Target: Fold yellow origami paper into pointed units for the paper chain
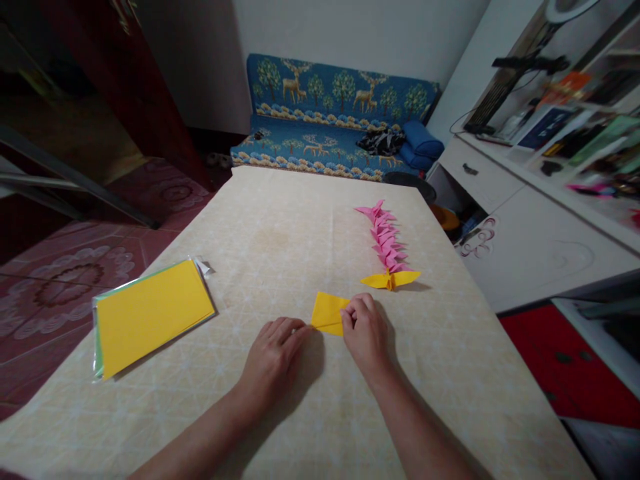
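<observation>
Left hand (274, 352) loosely curled at left corner of folded yellow paper (327, 311), grip unclear, right hand (366, 328) pinching its right side, between side edges of table (280, 227)

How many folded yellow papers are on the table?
2: a winged figure at the near end of the pink row, and a flat piece between the left hand and right hand.
</observation>
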Demonstrator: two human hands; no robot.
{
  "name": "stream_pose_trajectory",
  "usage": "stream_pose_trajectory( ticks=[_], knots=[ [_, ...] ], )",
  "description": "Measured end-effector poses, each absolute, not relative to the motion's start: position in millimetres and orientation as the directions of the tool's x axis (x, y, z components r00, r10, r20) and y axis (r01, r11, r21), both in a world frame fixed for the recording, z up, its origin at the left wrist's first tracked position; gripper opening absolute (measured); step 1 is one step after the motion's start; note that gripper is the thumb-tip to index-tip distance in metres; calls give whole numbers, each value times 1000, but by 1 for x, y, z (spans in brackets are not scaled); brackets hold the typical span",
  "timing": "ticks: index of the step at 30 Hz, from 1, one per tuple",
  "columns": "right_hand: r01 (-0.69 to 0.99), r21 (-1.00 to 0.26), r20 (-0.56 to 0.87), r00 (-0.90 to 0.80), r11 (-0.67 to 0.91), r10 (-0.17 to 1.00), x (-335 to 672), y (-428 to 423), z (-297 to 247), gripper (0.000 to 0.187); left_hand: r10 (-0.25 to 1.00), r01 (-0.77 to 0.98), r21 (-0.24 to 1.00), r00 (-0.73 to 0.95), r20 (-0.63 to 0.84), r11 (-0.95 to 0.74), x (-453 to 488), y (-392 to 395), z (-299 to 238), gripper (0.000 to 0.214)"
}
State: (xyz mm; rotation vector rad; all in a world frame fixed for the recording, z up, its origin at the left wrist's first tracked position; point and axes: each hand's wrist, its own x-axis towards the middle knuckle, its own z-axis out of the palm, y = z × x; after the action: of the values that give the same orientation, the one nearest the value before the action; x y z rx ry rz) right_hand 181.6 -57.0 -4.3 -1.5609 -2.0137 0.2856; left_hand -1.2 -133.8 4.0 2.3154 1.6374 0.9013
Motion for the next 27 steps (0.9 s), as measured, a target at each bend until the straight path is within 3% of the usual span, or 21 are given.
stream_pose_trajectory(
  ticks=[14,22,27],
  knots=[
    [807,-514,295,-150,289,944,182,-59,-1,9,967,669,703,100,236,-241,0,-103,1,14],
    [757,-573,283,-179,315,942,183,-61,6,7,964,623,741,95,246,-251,-3,-103,1,16],
    [725,-603,286,-192,332,939,186,-60,1,16,964,590,764,132,229,-262,-6,-102,0,19]
  ],
)
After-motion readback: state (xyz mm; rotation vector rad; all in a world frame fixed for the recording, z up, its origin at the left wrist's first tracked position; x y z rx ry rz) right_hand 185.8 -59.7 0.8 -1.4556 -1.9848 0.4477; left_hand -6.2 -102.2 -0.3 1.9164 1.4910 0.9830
